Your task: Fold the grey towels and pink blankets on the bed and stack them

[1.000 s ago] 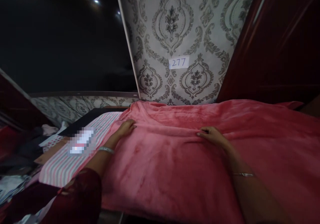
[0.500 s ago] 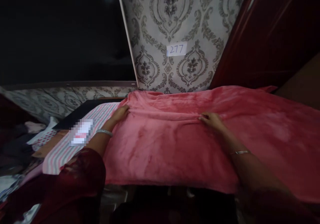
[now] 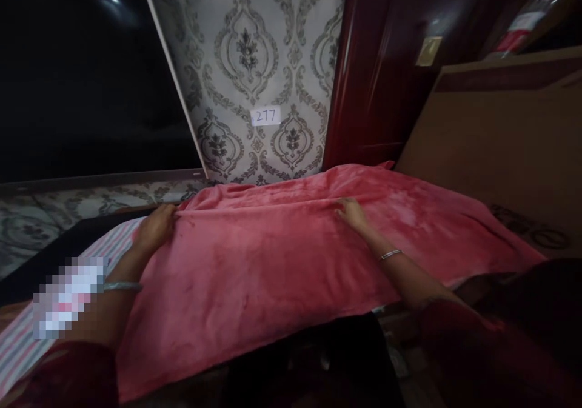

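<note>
Head view: pink blanket spread across a raised surface, front edge hanging toward the viewer. Left hand reaches forward, arm extended, bangle at wrist, fingers curled and gripping the blanket's left end at a fold. Right hand lies palm down mid-fold, fingers together, pinching the ridge. Striped cloth underneath at left. Patterned wall behind, bearing a numbered label.

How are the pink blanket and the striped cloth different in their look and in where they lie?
The pink blanket is one plain colour and looks plush; the striped cloth has thin pink, white and grey stripes and looks flat. The blanket covers most of the surface, while the striped cloth shows only at the left edge, partly under the blanket. Both hands, left hand and right hand, rest on the blanket, none on the striped cloth. Both lie spread out.
</note>
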Action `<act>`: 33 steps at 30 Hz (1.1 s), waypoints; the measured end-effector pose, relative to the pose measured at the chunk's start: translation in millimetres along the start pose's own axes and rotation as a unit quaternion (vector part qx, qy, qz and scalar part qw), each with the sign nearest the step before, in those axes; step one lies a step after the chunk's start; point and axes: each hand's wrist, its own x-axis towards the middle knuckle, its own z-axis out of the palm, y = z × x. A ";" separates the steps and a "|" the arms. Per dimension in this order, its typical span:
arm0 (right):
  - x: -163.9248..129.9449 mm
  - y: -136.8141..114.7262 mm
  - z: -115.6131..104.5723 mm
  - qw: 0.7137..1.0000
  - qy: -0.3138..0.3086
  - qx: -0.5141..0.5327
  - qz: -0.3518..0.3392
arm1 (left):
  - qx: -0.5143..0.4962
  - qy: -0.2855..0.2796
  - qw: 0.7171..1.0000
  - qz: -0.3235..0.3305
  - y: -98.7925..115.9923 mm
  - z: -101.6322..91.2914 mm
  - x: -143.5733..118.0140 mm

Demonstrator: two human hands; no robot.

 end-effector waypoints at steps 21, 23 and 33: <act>14.4 8.4 16.6 0.995 -0.064 -0.045 0.063 | 0.013 -0.013 1.000 0.022 0.3 -21.9 -0.5; 14.9 8.8 8.0 0.994 -0.054 -0.052 0.080 | 0.019 -0.021 0.999 0.030 2.0 -20.4 -2.4; -34.5 37.6 -49.9 0.999 0.038 -0.026 0.000 | 0.041 -0.043 0.994 0.092 8.4 -22.0 -44.9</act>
